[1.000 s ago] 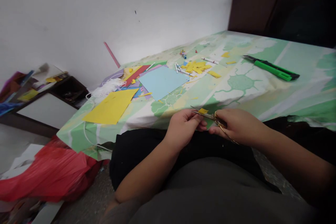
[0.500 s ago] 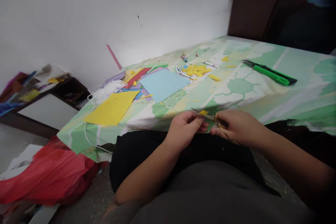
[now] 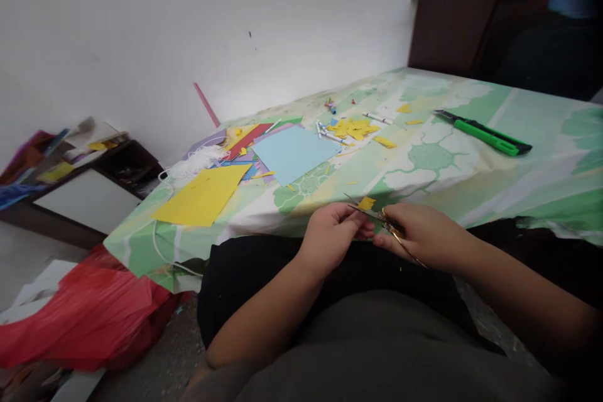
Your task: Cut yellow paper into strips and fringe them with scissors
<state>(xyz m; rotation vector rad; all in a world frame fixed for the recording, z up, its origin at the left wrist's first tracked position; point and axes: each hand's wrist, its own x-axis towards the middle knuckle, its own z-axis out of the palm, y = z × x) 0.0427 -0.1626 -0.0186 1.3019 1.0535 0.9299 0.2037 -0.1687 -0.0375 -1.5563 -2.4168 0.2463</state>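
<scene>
My right hand (image 3: 419, 230) is closed around the gold handles of a pair of scissors (image 3: 387, 225), whose blades point left, slightly apart. Pinched in the fingers of my left hand (image 3: 332, 235) is a small yellow paper piece (image 3: 366, 203), which shows at the blades. My left fingertips partly cover the lower blade and the paper's near end. Both hands are over my lap, close to the table's front edge. Beyond them on the table lies a heap of yellow paper scraps (image 3: 353, 128).
A green utility knife (image 3: 490, 135) lies at the right on the patterned tablecloth (image 3: 428, 157). Light blue paper (image 3: 296, 154), a yellow sheet (image 3: 202, 195), white string (image 3: 200, 160) and several markers (image 3: 377, 118) are spread on the left and middle. A red plastic bag (image 3: 98, 314) sits below left.
My right hand and the scissors have shifted slightly left, toward my left hand. More of the yellow paper piece now shows above the blades. The things on the table stay put.
</scene>
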